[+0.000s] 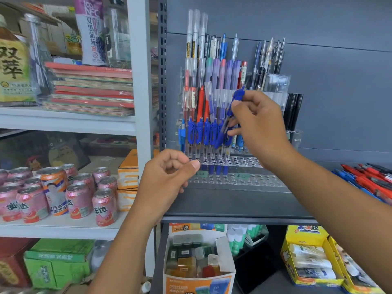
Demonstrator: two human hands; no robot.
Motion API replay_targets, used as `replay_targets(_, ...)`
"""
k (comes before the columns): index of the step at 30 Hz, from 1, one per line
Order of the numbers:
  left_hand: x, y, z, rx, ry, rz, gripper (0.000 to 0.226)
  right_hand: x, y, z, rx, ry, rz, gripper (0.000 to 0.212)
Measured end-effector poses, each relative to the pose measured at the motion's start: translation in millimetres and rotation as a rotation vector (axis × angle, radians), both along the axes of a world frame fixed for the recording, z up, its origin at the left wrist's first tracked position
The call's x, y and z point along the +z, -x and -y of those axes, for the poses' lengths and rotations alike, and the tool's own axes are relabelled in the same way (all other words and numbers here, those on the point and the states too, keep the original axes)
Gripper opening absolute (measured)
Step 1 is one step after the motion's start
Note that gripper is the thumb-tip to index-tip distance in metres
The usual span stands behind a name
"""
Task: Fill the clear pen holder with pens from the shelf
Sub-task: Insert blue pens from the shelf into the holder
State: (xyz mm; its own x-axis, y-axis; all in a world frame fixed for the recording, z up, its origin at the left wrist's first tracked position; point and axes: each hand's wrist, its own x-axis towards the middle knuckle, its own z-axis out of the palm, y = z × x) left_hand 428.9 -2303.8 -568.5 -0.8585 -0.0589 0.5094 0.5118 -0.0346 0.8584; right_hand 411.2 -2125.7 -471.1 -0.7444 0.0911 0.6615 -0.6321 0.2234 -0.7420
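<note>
**Pen poised over the rack:** A blue pen (238,96) hangs tilted over the clear pen holder (244,181). It is pinched between the thumb and fingers of your right hand (257,124), clip end up and tip angled down toward the row of blue pens (203,132) standing just behind the front tier.

The pen looks light and stiff. Its smooth plastic barrel could twist or slide in a loose pinch. Judged from here, a hold near the middle of the barrel suits it and leaves the tip free to find a hole. The holder appears thin, clear and light, likely to shift if a pen goes in crooked, so a straight, gentle drop is the safer course.

Your left hand (169,177) hovers at the holder's lower left corner, fingers loosely curled round nothing and thumb out toward the tier edge. Whether it touches the plastic cannot be told.

The holder stands on the dark shelf (233,205), its front tier of holes bare. More loose pens (369,179), red and blue, lie at the shelf's right end. Drink cans (80,198) crowd the neighbouring rack at left.
</note>
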Motion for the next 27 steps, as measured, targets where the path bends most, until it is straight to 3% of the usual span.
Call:
replay_targets(10, 0, 0, 0, 0.02, 0.048, 0.016, 0.024, -6, 18, -27, -0.208, 0.026, -0.075, 0.039)
replay_targets(27, 2, -1, -1, 0.057, 0.061, 0.022, 0.023, -17, 20, -33, -0.229, -0.156, -0.07, 0.039)
